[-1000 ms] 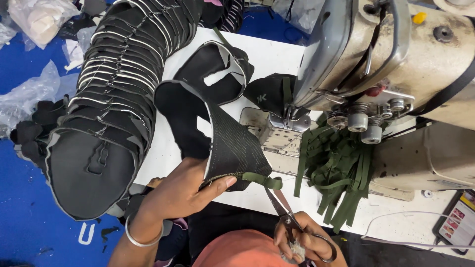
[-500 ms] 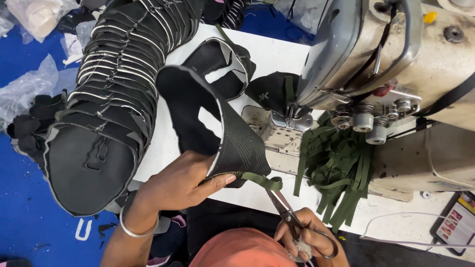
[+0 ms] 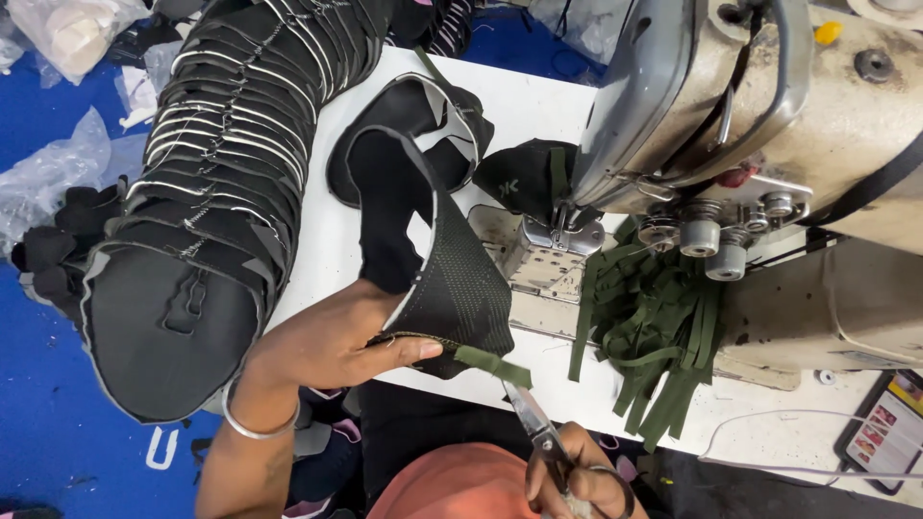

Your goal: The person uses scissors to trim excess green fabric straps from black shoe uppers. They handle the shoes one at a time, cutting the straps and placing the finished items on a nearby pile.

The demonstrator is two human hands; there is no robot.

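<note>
- Notably, left hand fingers pinched the dark shoe upper just beside the sewing machine, above the bench.
- Right hand fingers gripped scissors, tips at the green tape tab; a slip risked nicking the upper.

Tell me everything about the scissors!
The scissors look like metal, with thin pointed blades and dark handle loops. The right hand grips the handles at the bottom of the view. The blades point up and left, their tips just below the green strap hanging from the dark shoe piece held by the left hand.
</note>
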